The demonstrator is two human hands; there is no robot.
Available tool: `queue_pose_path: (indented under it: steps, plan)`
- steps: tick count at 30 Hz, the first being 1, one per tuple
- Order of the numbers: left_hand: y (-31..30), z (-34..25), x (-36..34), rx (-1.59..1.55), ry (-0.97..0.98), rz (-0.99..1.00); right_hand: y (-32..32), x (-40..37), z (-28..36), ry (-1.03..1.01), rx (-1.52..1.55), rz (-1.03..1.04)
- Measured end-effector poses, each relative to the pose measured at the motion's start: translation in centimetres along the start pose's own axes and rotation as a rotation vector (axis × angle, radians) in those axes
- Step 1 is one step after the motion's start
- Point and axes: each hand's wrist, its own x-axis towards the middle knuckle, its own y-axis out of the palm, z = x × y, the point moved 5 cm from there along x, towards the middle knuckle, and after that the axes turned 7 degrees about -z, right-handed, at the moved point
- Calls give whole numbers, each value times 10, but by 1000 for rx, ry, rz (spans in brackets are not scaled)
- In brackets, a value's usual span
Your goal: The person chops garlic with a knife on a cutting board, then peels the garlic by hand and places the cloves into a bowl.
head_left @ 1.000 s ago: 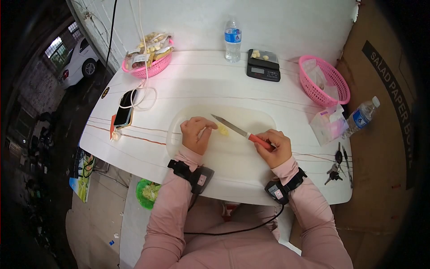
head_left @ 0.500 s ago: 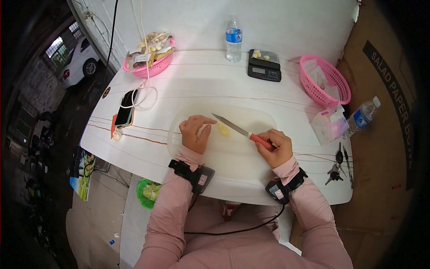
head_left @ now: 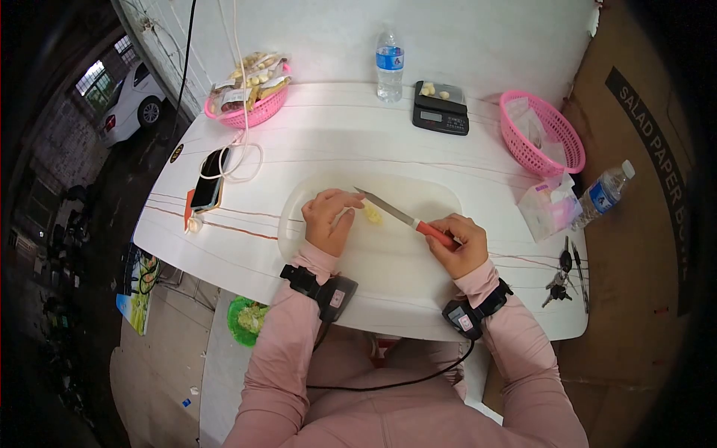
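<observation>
White table [head_left: 321, 142], translucent cutting board [head_left: 396, 272] on it. Yellow food bits [head_left: 373, 215] at board centre too small to identify; left hand [head_left: 327, 224] hides part of the board's left side. Right hand [head_left: 458, 246], board's right side: wrapped tight on red-handled knife [head_left: 407, 219], blade slanting over board. Left: half-curled, thumb-index gap, no visible hold; blade contact unclear. Bits lie just right of left fingertips, beside blade.
</observation>
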Motion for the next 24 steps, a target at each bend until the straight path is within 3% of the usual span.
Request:
queue_pose_path:
  steps: [4,10,13,16,18,24]
  plan:
    - [3,2,-6,78,-30,66,0,-1,-2,1,-3,-12]
    - [-2,-3,-2,43,62,-35,0,-1,-2,3,-4,-2]
    - [2,-1,-2,14,33,60,0,-1,-3,6,0,-8]
    - [-2,-1,-3,69,-9,0,-1,-2,-3,17,-19,-11]
    - [-2,15,-6,29,-191,-9,0,-1,-7,24,-51,-29]
    - [4,26,-10,-69,-228,-90,2,-2,-15,30,-112,10]
